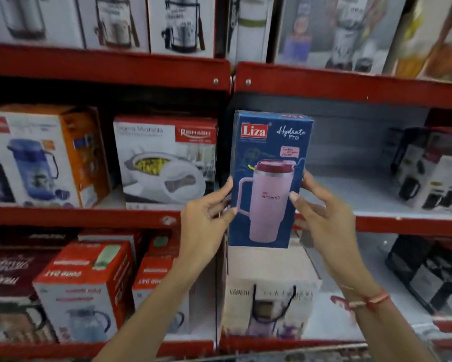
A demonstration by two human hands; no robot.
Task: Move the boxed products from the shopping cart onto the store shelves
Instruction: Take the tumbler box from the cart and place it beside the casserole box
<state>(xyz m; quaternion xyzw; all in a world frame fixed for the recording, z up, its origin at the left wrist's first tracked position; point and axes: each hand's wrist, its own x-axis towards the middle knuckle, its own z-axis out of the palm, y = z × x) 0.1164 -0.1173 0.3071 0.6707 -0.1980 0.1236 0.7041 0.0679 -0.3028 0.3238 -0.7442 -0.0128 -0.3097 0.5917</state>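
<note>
A tall blue box [269, 152] printed with a pink tumbler and the words "Liza Hydrate Pro" stands upright in the air before the red shelves. My left hand [206, 220] grips its lower left edge and my right hand [321, 218] grips its lower right edge. The box is level with the middle shelf [376, 202] on the right, whose white surface shows behind it. The box's bottom edge hangs in front of the shelf's red lip. No shopping cart is clearly visible.
A white casserole box [167, 158] and an orange jug box [47, 155] fill the middle shelf on the left. Black-and-white mug boxes [434, 168] stand at far right. Red jug boxes [86, 288] and a beige box [269, 291] sit below.
</note>
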